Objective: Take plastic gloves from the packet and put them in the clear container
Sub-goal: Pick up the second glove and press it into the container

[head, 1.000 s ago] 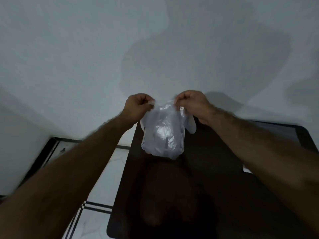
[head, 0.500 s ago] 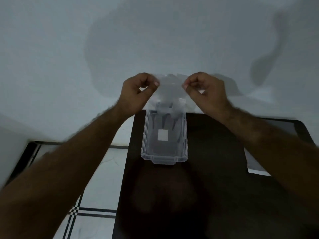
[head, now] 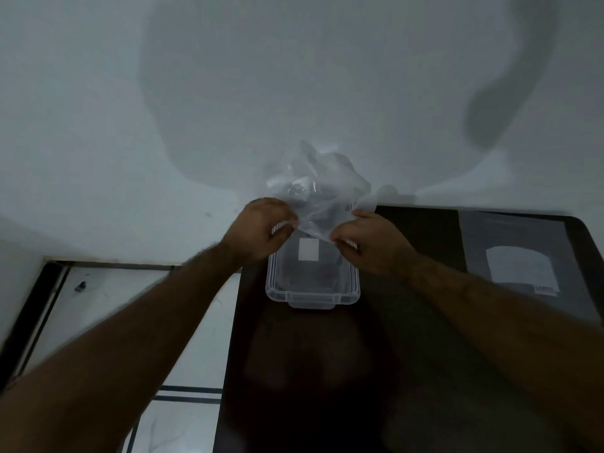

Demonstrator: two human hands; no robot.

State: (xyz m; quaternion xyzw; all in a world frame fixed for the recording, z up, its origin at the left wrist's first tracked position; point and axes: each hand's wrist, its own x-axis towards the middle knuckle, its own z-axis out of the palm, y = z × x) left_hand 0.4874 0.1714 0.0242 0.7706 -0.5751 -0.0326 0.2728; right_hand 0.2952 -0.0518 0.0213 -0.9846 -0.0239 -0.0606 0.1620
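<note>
Head view, both hands pinching glove point(head: 315, 188) over container point(head: 312, 291), packet point(head: 519, 256) right.

Container point(head: 313, 289) on the worktop point(head: 408, 354), toward 12 o'clock. Packet point(head: 516, 256) on the same worktop at 2 o'clock, well apart. Glove point(head: 317, 188) above the container's far end, between left hand point(head: 261, 228) and right hand point(head: 372, 245).

container point(head: 313, 294) clear w/ white label point(head: 308, 250) | table point(head: 408, 354) dk brown | wall point(head: 228, 93) white

Two bare forearms, hairy, no sleeves — left hand point(head: 261, 228), right hand point(head: 376, 245), no rings or watch
</note>
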